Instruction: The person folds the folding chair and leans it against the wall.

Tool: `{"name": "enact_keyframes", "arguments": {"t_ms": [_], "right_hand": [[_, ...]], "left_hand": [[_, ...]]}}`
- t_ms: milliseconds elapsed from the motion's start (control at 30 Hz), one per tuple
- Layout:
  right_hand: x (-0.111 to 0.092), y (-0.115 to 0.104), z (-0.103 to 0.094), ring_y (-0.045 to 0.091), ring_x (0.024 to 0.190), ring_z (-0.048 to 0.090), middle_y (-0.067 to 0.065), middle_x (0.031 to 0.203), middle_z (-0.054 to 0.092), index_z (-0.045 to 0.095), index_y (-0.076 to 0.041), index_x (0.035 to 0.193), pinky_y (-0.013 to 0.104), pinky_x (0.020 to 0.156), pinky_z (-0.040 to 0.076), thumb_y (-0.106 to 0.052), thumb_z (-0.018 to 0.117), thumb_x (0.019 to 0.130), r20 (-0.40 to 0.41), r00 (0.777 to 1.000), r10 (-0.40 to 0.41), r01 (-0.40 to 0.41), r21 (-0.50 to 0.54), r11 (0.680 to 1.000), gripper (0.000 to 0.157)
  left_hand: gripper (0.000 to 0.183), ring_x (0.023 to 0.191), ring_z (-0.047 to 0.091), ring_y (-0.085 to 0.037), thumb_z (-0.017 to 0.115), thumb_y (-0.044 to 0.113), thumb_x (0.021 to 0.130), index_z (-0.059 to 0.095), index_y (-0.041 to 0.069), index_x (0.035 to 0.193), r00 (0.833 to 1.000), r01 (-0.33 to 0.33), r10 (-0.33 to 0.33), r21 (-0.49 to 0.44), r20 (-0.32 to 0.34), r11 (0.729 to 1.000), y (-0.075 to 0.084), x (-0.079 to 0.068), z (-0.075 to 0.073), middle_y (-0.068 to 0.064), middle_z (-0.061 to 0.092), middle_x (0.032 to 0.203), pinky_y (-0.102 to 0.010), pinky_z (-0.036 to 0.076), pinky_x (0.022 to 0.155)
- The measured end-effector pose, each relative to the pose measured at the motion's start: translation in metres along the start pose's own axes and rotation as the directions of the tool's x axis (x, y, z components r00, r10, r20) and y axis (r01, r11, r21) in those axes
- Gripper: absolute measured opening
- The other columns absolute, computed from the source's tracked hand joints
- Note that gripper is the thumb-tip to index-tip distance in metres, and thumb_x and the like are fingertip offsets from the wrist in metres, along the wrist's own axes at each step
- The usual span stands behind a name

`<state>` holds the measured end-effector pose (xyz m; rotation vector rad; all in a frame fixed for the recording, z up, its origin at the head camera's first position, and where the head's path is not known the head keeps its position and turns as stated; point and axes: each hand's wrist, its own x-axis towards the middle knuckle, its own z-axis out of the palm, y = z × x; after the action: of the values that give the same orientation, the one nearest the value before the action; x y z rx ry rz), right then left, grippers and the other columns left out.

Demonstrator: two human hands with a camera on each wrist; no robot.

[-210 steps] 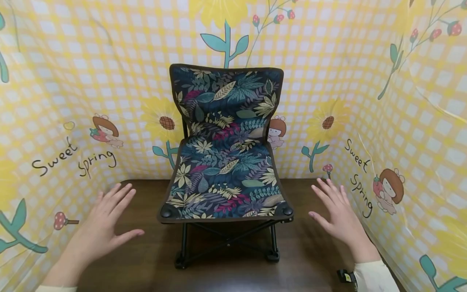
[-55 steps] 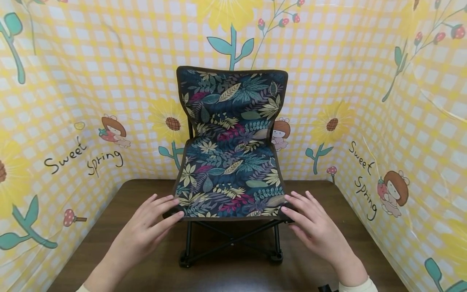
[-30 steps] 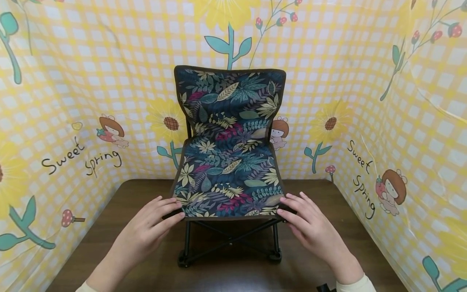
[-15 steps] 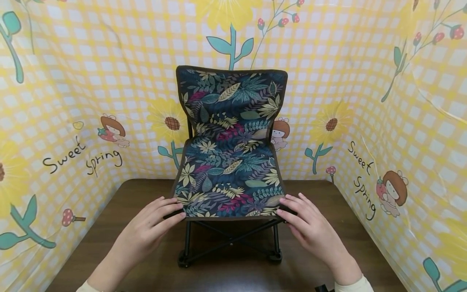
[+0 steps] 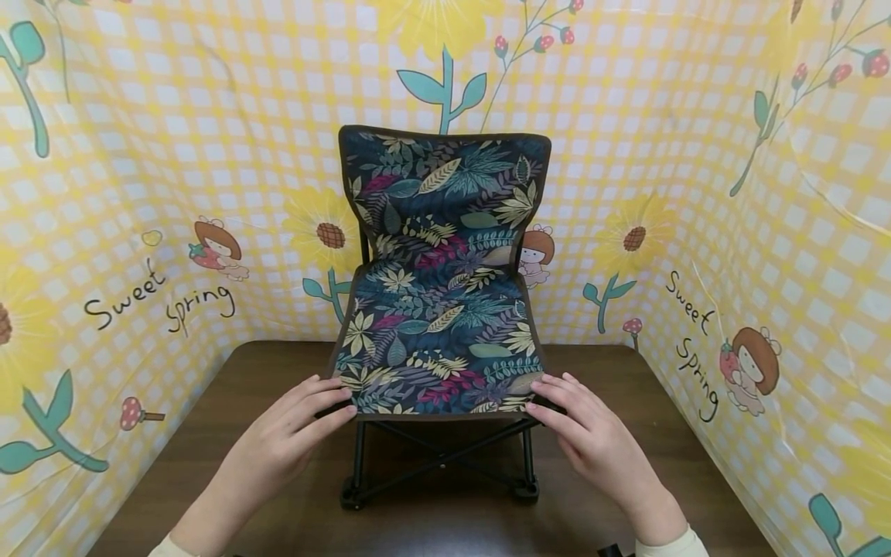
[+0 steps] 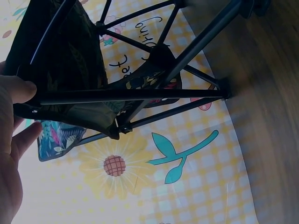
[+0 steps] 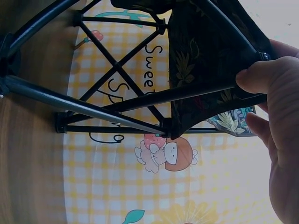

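Observation:
A small folding chair (image 5: 438,325) with dark leaf-print fabric and a black tube frame stands upright, its seat facing me. My left hand (image 5: 274,441) grips the seat's front left corner, fingers on top. In the left wrist view its thumb (image 6: 22,89) presses under the corner beside the black tube. At the front right corner my right hand (image 5: 599,437) holds the seat the same way, and the right wrist view shows that thumb (image 7: 254,77) against the frame's end from below. Both corner caps are mostly hidden by the fingers.
The chair's feet (image 5: 351,493) rest on a dark brown wooden table (image 5: 209,433). Yellow checked cloth (image 5: 278,100) with flowers and lettering hangs close behind and on both sides. A small black object (image 5: 609,551) shows at the bottom edge by the right sleeve.
Seven seconds ago both hands were spread, apart from the chair on either side. They have come inward onto the seat's front corners. Over the last second hands and chair have barely moved.

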<state>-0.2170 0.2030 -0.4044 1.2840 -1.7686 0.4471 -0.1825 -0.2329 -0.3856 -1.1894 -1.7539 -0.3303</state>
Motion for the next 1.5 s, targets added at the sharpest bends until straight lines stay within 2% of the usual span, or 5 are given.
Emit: {"name": "enact_keyframes", "arguments": {"t_ms": [167, 567, 900, 1500], "right_hand": [[0.0, -0.001, 0.0, 0.042, 0.117, 0.064, 0.023, 0.129, 0.067, 0.073, -0.002, 0.122, 0.049, 0.116, 0.042, -0.007, 0.044, 0.107, -0.01, 1.0, 0.0, 0.0, 0.005, 1.0, 0.033], [0.001, -0.002, 0.001, 0.04, 0.11, 0.068, 0.02, 0.121, 0.071, 0.074, 0.001, 0.119, 0.046, 0.111, 0.047, -0.005, 0.046, 0.108, -0.031, 0.999, -0.021, 0.021, 0.003, 1.0, 0.03], [0.007, -0.006, -0.001, 0.039, 0.108, 0.069, 0.018, 0.119, 0.072, 0.075, 0.0, 0.117, 0.047, 0.106, 0.052, -0.008, 0.048, 0.109, -0.039, 0.999, -0.036, 0.035, -0.039, 0.999, 0.029], [0.01, -0.007, -0.003, 0.037, 0.105, 0.071, 0.016, 0.118, 0.073, 0.075, -0.002, 0.117, 0.043, 0.104, 0.053, -0.01, 0.049, 0.109, -0.032, 0.999, -0.032, 0.03, -0.051, 0.998, 0.029]], "left_hand": [[0.034, 0.108, 0.066, -0.04, 0.042, 0.006, 0.11, 0.074, 0.0, 0.116, 1.0, -0.004, 0.004, -0.001, -0.002, 1.0, 0.0, 0.0, 0.001, -0.021, 0.071, 0.116, -0.038, 0.038, 0.12], [0.033, 0.107, 0.066, -0.04, 0.042, 0.004, 0.11, 0.074, -0.001, 0.114, 1.0, -0.017, 0.017, -0.005, -0.009, 1.0, 0.0, -0.001, 0.002, -0.02, 0.071, 0.114, -0.04, 0.04, 0.118], [0.034, 0.106, 0.068, -0.038, 0.041, 0.002, 0.109, 0.075, -0.002, 0.113, 0.999, -0.04, 0.04, 0.022, 0.002, 0.999, -0.001, 0.001, 0.001, -0.018, 0.072, 0.113, -0.04, 0.042, 0.117], [0.035, 0.108, 0.068, -0.037, 0.04, 0.001, 0.11, 0.075, -0.001, 0.114, 0.999, -0.041, 0.04, 0.052, 0.02, 0.998, -0.001, 0.0, 0.0, -0.017, 0.072, 0.115, -0.043, 0.048, 0.111]]}}
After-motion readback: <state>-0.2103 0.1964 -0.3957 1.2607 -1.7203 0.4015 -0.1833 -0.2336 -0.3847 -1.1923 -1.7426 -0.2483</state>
